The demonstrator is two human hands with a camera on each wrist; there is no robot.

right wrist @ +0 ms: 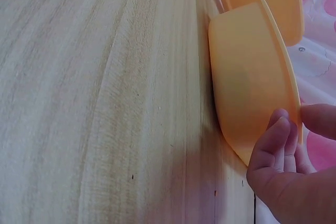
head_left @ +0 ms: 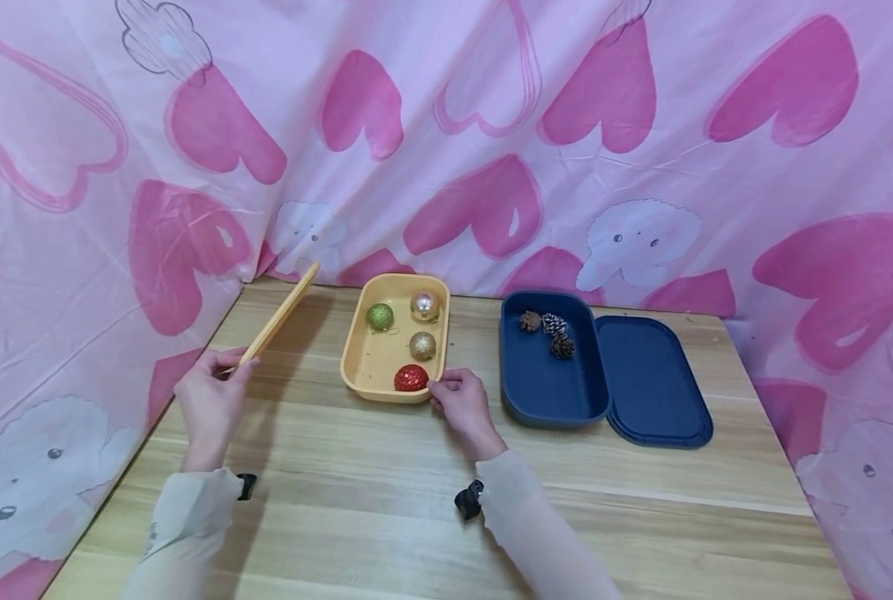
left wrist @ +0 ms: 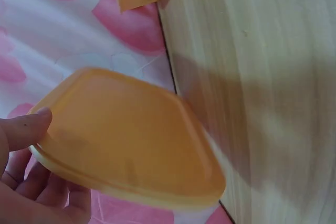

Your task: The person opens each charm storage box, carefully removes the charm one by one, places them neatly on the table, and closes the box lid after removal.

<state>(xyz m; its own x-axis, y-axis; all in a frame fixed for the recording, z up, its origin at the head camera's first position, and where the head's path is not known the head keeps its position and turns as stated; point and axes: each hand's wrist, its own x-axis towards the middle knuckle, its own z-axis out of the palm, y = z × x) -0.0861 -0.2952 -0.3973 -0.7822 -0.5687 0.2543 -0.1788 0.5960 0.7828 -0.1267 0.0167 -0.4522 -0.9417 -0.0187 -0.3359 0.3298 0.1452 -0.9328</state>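
Yellow plastic box lid (head_left: 280, 315), flat with rounded corners, sits pinched at its near edge in my left hand (head_left: 210, 402) above the wooden desk (head_left: 386, 500) — light, stiff, likely slick, I judge — while my right hand (head_left: 461, 407) grips the near corner of the smooth yellow plastic tray (head_left: 364, 367) holding glittery baubles.

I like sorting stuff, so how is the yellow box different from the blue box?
The yellow box holds four shiny round baubles; the blue box holds three pine cones. The yellow box's lid is lifted off the table in the left hand; the blue box's lid lies flat beside it. The right hand grips the yellow box's rim; nothing touches the blue box. Both are open, rounded boxes on the wooden table.
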